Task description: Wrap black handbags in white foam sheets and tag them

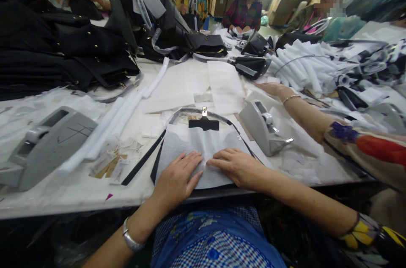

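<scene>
A black handbag (154,165) lies flat at the table's front edge, mostly covered by a thin white sheet (184,142). Its black closure tab (203,124) with a gold metal clasp (204,111) sticks out beyond the sheet's far edge. The bag's handle, wrapped in clear plastic, arches behind it. My left hand (180,175) rests on the left half of the sheet, fingers stretched out. On the right half lies my right hand (236,166), palm down with fingers extended. Both hands press on the sheet and grip nothing.
Grey tape dispensers stand at left (57,145) and right (264,126). Black bags (63,52) are piled at the far left, with white foam rolls (108,126) nearer. A co-worker's arm (304,113) reaches in from the right. Other people work across the table.
</scene>
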Available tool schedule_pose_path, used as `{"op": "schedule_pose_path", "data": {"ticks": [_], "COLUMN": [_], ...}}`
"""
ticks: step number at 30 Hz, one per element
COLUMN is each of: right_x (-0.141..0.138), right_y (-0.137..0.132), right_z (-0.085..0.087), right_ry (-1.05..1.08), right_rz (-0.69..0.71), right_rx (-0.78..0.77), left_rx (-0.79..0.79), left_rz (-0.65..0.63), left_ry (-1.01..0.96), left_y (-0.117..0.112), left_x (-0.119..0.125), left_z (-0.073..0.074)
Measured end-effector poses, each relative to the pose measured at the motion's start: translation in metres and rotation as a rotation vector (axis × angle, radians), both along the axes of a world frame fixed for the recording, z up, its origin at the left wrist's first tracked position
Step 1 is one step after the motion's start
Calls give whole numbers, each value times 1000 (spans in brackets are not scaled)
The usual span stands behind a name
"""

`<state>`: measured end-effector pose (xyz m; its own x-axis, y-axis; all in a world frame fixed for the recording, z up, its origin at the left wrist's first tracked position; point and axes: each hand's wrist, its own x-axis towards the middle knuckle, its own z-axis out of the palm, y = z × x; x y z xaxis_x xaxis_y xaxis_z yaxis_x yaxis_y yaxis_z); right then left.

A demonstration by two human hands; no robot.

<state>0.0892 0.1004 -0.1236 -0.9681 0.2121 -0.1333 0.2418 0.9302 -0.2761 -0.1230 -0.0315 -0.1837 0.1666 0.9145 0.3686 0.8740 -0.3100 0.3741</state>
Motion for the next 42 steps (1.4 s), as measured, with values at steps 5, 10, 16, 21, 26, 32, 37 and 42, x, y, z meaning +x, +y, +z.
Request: {"op": "schedule_pose_path", "data": {"ticks": [5,10,16,21,26,32,37,42], "right_x": [1,2,7,6,-1,17,27,30], "right_y": [0,-3,-5,-13,-11,-1,-8,-1], "right_z": [-1,-1,-8,-8,1,-16,-33,-51], "right_ry": [-19,-36,26,-47,-103,-12,40,137], "right_rz": [19,59,22,20,11,-83,-153,-116], "right_rx": [10,32,37,72,96,9,24,165], "left_rx": [6,0,36,14,-85,-72,30,35], "left_rz": [-6,-7,-39,-59,-55,-25,2,13], "left_ry": [6,13,53,144,269,378,406,275], "left_y": [0,0,0,1,2,-11,-13,-7], "left_x": [0,0,-1,0,-4,-13,-13,-26], "left_z": [0,-1,-3,-2,5,3,-10,-24]}}
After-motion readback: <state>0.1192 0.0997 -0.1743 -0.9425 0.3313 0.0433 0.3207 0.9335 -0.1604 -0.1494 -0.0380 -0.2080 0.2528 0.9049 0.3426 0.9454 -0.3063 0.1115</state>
